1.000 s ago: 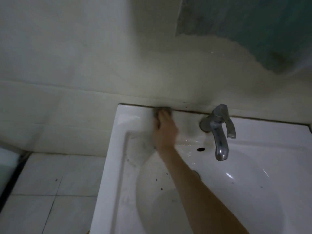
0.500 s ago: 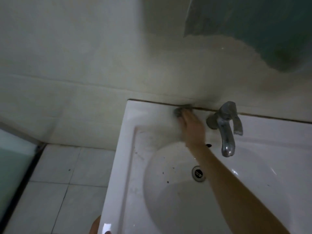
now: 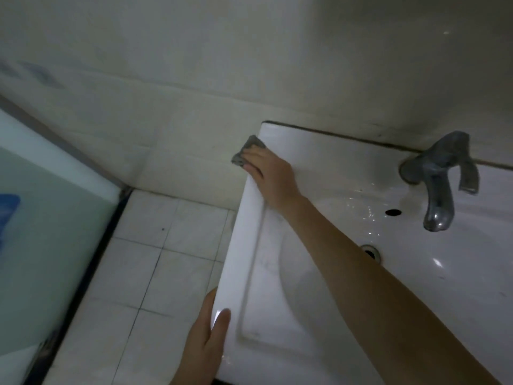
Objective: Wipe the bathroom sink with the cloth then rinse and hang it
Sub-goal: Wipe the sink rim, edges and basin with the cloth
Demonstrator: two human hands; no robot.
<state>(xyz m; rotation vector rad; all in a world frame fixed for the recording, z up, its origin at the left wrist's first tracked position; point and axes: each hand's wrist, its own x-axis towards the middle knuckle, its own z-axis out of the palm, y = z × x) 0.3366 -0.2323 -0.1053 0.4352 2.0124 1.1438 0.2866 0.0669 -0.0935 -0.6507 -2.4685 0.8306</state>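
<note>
The white bathroom sink (image 3: 244, 245) fills the right half of the head view, set against the wall. My right hand (image 3: 270, 173) presses a small grey cloth (image 3: 247, 151) onto the sink's far left rim, with part of the cloth sticking out past the edge. Most of the cloth is hidden under my fingers. My left hand (image 3: 205, 345) grips the sink's left edge near the front, thumb on top of the rim. A metal tap (image 3: 441, 179) stands at the back right, no water running. The drain (image 3: 370, 250) shows partly behind my forearm.
White floor tiles (image 3: 155, 259) lie left of the sink. A frosted glass panel with a dark frame (image 3: 50, 218) stands at the far left. The stained tiled wall (image 3: 194, 79) runs right behind the sink. An overflow hole (image 3: 392, 211) sits below the tap.
My right hand has slid the cloth leftward along the back rim, from beside the tap to the sink's far left edge. My left hand has come into view on the left edge.
</note>
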